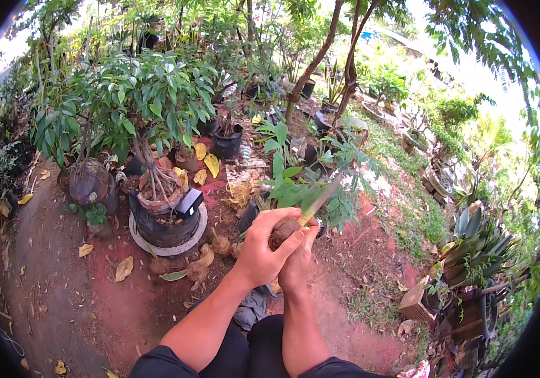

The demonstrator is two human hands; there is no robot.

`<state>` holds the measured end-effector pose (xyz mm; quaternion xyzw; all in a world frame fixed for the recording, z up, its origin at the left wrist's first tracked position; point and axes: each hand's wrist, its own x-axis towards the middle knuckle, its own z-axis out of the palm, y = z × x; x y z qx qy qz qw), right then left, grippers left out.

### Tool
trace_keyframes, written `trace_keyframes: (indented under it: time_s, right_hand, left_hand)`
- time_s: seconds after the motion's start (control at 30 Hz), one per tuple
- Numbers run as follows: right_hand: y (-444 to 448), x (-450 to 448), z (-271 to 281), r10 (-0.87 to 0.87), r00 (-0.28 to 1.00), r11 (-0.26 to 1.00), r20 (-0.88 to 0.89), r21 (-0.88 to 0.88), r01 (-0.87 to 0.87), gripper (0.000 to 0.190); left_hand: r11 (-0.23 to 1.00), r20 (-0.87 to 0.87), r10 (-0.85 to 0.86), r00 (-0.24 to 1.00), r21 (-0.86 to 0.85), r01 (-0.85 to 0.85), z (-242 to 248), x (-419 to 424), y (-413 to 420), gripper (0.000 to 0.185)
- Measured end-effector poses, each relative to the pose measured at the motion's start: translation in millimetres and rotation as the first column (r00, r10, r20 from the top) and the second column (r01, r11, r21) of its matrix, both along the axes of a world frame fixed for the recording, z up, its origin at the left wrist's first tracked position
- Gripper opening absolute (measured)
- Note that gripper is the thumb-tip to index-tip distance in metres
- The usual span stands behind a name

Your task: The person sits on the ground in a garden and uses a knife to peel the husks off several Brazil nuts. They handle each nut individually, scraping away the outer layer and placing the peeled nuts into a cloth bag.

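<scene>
Both hands meet in front of me at the middle of the view. My left hand [262, 248] curls around a round brown fibrous ball [283, 232], perhaps a root ball or a small coconut. Against its other side presses my right hand [299, 260], its fingers partly hidden behind the ball. A pale, blurred, blade-like piece [319, 201], yellowish at its base, points up and right from between the hands; whether it is a leaf shoot or a tool I cannot tell. On the ground to the left lie several similar fibrous husk balls [198, 270], one beside a green leaf [173, 275].
A potted tree in a black pot [168, 234] stands on a round concrete base at left, with a small black box [189, 203] on its rim. Crumpled dark plastic [252, 309] lies near my knees. A brick block [416, 300] and spiky plants [475, 245] are at right.
</scene>
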<state>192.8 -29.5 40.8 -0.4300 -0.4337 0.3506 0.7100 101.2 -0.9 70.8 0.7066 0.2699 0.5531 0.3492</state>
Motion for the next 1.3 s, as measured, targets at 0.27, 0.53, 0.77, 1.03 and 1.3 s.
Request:
trace_keyframes:
  time_s: [0.27,0.53,0.77,1.03,1.3]
  right_hand:
    - [8,-13,-8,0.14,0.984,0.989,-0.109,0.056,-0.134,0.046]
    - [11,-8,-18,0.265,0.962,0.964,-0.064,0.049,-0.263,0.047]
    - [3,-9,-15,0.225,0.974,0.974,-0.024,0.039,-0.224,0.042]
    - [5,-11,-15,0.216,0.975,0.967,-0.054,-0.125,-0.221,0.046]
    - [11,-9,-30,0.296,0.949,0.955,-0.113,0.009,-0.297,0.044]
  left_hand:
    - [0.984,0.255,-0.024,0.967,-0.162,0.068,-5,-4,2,0.03]
    - [0.996,0.265,0.078,0.961,-0.054,-0.066,-9,2,8,0.02]
    - [0.986,0.26,0.153,0.953,-0.112,-0.127,-7,2,0,0.024]
    - [0.989,0.291,0.124,0.949,-0.109,-0.096,-11,1,6,0.028]
    - [0.995,0.142,0.095,0.985,0.012,-0.097,-11,-10,12,0.034]
